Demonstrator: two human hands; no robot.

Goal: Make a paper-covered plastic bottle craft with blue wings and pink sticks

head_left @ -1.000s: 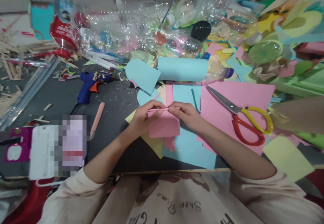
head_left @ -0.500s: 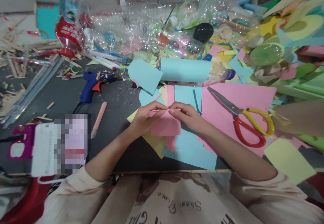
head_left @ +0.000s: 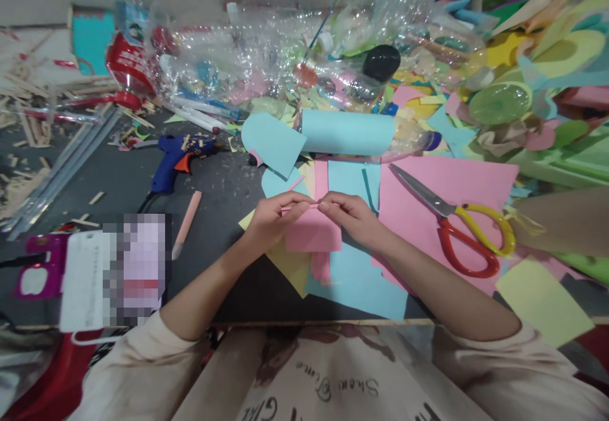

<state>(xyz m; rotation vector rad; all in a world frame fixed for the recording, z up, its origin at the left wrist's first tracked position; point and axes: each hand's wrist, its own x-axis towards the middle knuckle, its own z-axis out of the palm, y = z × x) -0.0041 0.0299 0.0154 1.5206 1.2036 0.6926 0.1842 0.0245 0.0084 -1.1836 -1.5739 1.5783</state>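
Between my two hands is a small sheet of pink paper [head_left: 313, 232], its top edge rolled or folded over. My left hand [head_left: 276, 218] pinches that edge at the left with thumb and fingers. At the right end, my right hand [head_left: 351, 215] grips the same edge, the fingertips of both hands nearly meeting. Below the held sheet lie a pink strip [head_left: 320, 267], a light blue sheet [head_left: 366, 288] and a yellow sheet [head_left: 288, 269]. A large pink sheet [head_left: 413, 218] bears scissors [head_left: 450, 212] with red and yellow handles, right of my right hand.
A bottle wrapped in light blue paper [head_left: 349, 131] lies behind my hands, beside a rounded blue cutout [head_left: 273, 142]. A blue glue gun [head_left: 167, 161] and a pink stick [head_left: 186, 224] lie left. Clear plastic bottles [head_left: 266, 47] and paper scraps crowd the back. Another person's arm [head_left: 561, 221] enters right.
The lower edge of the pink paper has risen slightly between my fingers. Both hands keep their pinch on its edge in almost the same place.
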